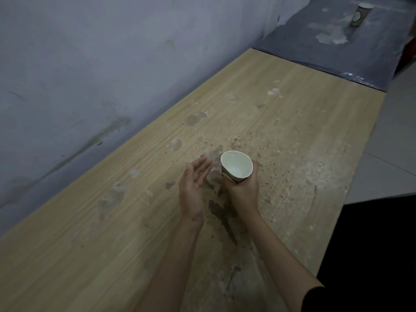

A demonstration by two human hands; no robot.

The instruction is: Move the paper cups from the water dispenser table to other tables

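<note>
My right hand (244, 192) grips a white paper cup (236, 166) from below, its mouth tilted up toward the camera, empty inside. It hovers over the middle of a light wooden table (112, 233). My left hand (194, 185) is just left of the cup, palm turned toward it, fingers spread, not touching it. A second paper cup (359, 15) stands upright far away on a dark plastic-covered table (304, 50) at the top right.
A grey stained wall (101, 64) runs along the table's left edge. The wooden top is dusty with white and brown smears. Tiled floor (391, 143) lies to the right. A dark garment (371, 255) fills the lower right corner.
</note>
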